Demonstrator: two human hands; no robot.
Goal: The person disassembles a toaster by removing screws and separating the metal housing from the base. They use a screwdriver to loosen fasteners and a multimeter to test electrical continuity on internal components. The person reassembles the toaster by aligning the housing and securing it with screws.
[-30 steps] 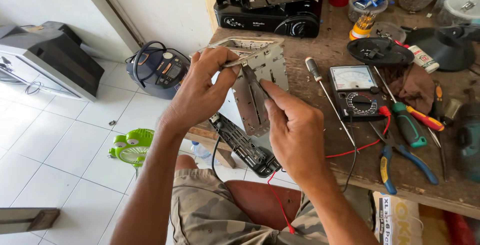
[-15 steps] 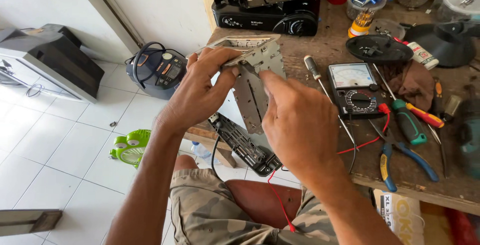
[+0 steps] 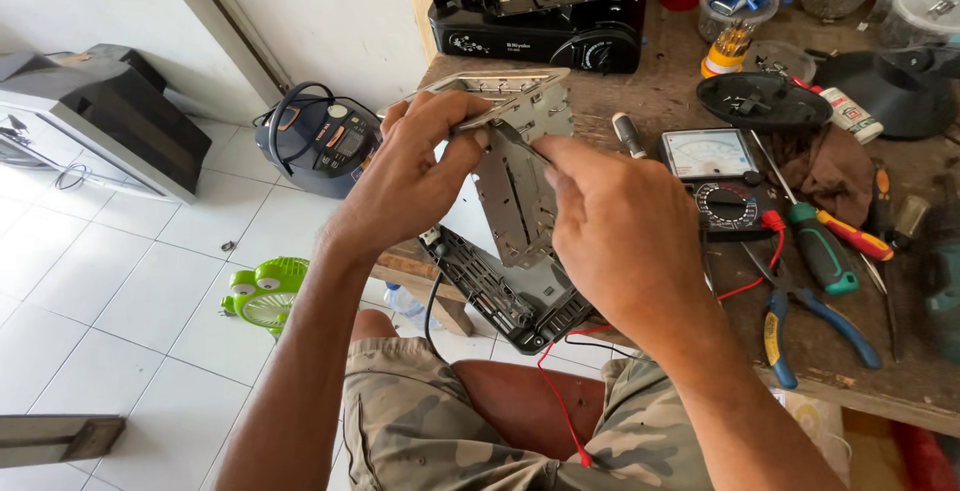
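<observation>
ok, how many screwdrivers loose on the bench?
2 clear ones: a green-handled screwdriver and a red-and-yellow screwdriver, both lying just right of the multimeter. More may be hidden among the clutter or behind the right hand.

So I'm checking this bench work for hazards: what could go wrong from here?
The left hand and right hand pinch a bare sheet-metal bracket by its edges, so a slip might cut a finger. The black vented housing hangs off the table edge and may fall. The red wire trails over the lap and could snag.
</observation>
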